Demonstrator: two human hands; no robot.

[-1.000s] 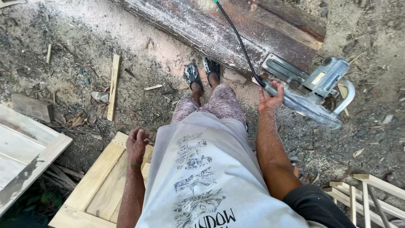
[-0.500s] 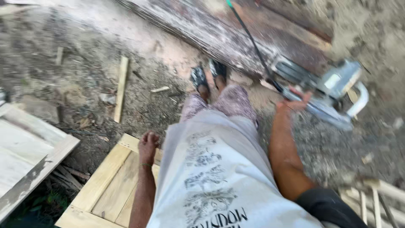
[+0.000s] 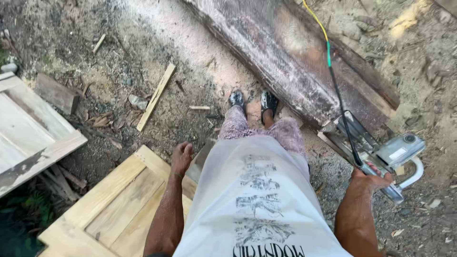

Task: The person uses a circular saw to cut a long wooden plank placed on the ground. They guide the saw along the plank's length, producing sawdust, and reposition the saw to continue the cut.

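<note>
Pale framed wood panel (image 3: 33, 128) lay far left of the heavy timber beam (image 3: 295, 66), another yellowish panel (image 3: 109, 209) nearer, below-left of it. Left hand (image 3: 181, 157) hung slack and empty, fingers loose, just over that yellow panel's edge. Sandalled feet (image 3: 252, 102) stood at the beam's near side. Sawdust whitened the ground alongside the beam, so cutting looked well begun; the beam lay whole. Right hand (image 3: 371, 181) was closed round the handle of the circular saw (image 3: 381, 152), which sat at the beam's lower right end, cord (image 3: 333, 71) trailing across it.
</note>
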